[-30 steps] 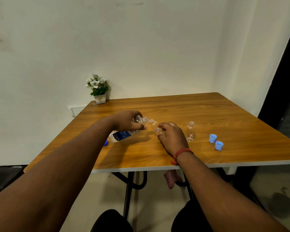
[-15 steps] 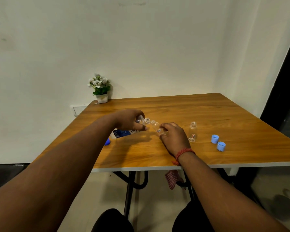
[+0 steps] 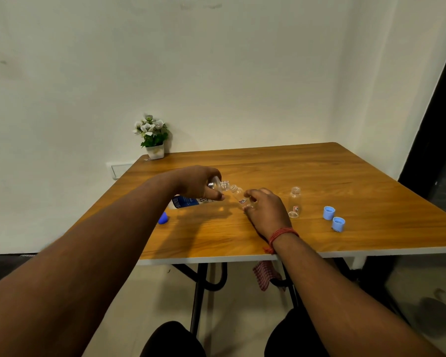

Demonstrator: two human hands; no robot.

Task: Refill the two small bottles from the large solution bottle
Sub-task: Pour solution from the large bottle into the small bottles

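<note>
My left hand (image 3: pixel 196 184) grips the large solution bottle (image 3: pixel 188 201), white with a blue label, tipped almost flat so its clear threaded neck points right. That neck meets the mouth of a small clear bottle (image 3: pixel 238 195), which my right hand (image 3: pixel 265 211) holds tilted toward it just above the wooden table (image 3: pixel 345 176). A second small clear bottle (image 3: pixel 294 202) stands upright and uncapped to the right of my right hand. Whether liquid flows between the bottles cannot be told.
Two light blue caps (image 3: pixel 334 218) lie on the table right of the standing bottle. A dark blue cap (image 3: pixel 162 218) rests under my left forearm. A potted white flower (image 3: pixel 152 136) stands at the far left corner. The table's white front edge runs under my wrists.
The two hands and both bottles keep their pose, neck to mouth; only the camera view has shifted slightly.
</note>
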